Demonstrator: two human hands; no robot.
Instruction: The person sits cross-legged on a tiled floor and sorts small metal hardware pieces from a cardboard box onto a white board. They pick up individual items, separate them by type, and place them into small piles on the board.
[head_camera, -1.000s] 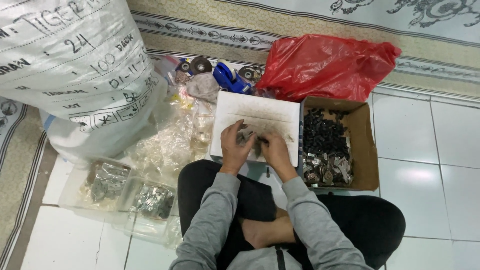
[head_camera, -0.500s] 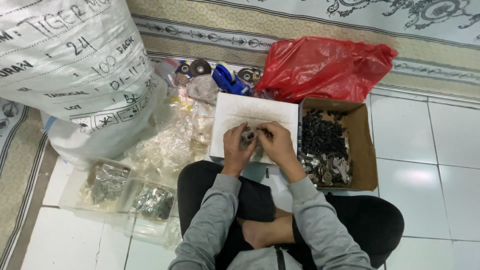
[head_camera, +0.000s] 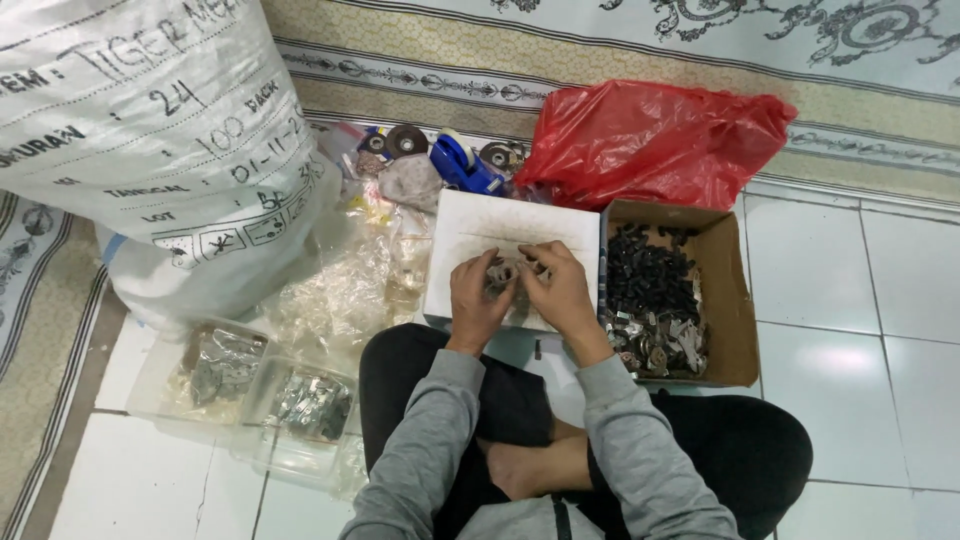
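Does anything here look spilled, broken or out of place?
Nothing looks damaged. Small clear plastic bags lie in a loose heap on the floor beside the white box, where the left hand and right hand handle small metal parts.

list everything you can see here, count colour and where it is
white box: one, white, on the floor under both hands
small metal parts: a handful, grey, between the hands
cardboard box: one, brown, right of the white box, holding dark and silvery small parts
red bag: one, red plastic, behind the cardboard box
woven sack: one, white, large, top left
tape dispenser: one, blue, behind the white box
clear bags: a heap, transparent, left of the white box
clear trays: two at least, holding grey parts, lower left
left hand: on the parts
right hand: on the parts
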